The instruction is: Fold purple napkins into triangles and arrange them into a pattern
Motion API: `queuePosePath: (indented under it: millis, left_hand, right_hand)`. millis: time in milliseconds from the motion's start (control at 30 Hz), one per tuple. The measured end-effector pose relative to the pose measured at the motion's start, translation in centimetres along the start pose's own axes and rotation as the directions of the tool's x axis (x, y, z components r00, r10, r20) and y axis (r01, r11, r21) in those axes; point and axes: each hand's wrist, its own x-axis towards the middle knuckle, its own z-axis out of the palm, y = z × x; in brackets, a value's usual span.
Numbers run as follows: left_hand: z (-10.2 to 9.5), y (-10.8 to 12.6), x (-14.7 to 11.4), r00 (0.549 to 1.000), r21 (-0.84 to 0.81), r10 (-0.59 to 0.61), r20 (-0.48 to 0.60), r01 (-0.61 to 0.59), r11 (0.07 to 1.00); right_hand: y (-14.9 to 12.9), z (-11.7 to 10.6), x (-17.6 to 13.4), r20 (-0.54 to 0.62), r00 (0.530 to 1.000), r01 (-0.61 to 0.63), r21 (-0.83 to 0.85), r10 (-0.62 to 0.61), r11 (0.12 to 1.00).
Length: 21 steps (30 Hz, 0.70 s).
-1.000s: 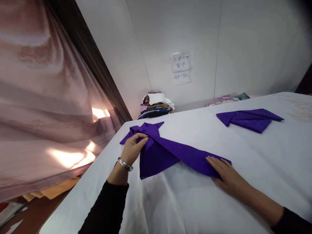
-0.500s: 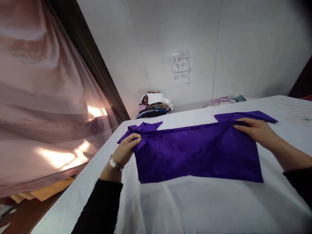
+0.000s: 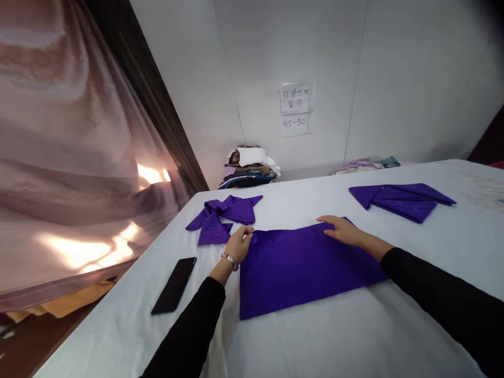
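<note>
A purple cloth napkin [image 3: 303, 270] with a faint woven pattern lies on the white-covered table in front of me, doubled into a wide rectangle. My left hand [image 3: 239, 245], with a silver bracelet on its wrist, pinches the upper left corner between thumb and fingers. Over the upper edge, towards the right, rests my right hand [image 3: 342, 230], thumb apart from its stretched fingers. A folded purple napkin [image 3: 220, 215] with several points lies beyond my left hand. At the far right is another folded purple napkin [image 3: 405, 199].
A black phone [image 3: 174, 286] lies left of my left forearm. Stacked clothes [image 3: 250, 168] stand against the wall behind the table, with more cloth [image 3: 360, 165] farther right. A handwritten paper sign [image 3: 295, 107] hangs there. Pink curtain fabric [image 3: 71, 157] drapes along the left.
The napkin has come down from between my raised hands onto the table. My hands have moved closer together, and the right hand's fingers have loosened. The phone has come into sight.
</note>
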Motion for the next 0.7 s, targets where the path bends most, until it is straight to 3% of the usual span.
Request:
queuePosePath:
  millis: [100, 233, 333, 467, 600, 700]
  left_hand:
    - [-0.6, 2.0, -2.1, 0.994, -0.04, 0.088, 0.064, -0.086, 0.995]
    - [-1.3, 4.9, -6.4, 0.987, -0.05, 0.156, 0.036, -0.154, 0.987]
    - [-1.3, 6.1, -9.7, 0.987, -0.038, 0.16, 0.005, -0.159, 0.986]
    - [-1.1, 5.7, -12.8, 0.996, 0.043, 0.093, 0.011, -0.093, 0.995]
    - [-0.6, 3.6, -12.8, 0.991, 0.13, -0.004, 0.134, -0.013, 0.991]
    - [-0.4, 2.2, -9.3, 0.979, 0.21, -0.042, 0.2, -0.001, 0.978]
  right_hand:
    - [-2.8, 1.3, 0.6, 0.121, 0.987, 0.105, 0.019, -0.107, 0.994]
    - [-5.5, 1.3, 1.3, 0.197, 0.959, 0.211, -0.022, -0.202, 0.977]
    - [-5.9, -0.3, 0.7, 0.26, 0.934, 0.275, -0.087, -0.244, 0.958]
    - [-3.8, -3.6, -2.7, 0.3, 0.936, 0.258, -0.226, -0.185, 0.939]
    - [-0.2, -5.9, -6.2, 0.274, 0.96, 0.137, -0.292, -0.055, 0.946]
    - [1.8, -6.6, -6.2, 0.214, 0.975, -0.018, -0.206, 0.063, 0.978]
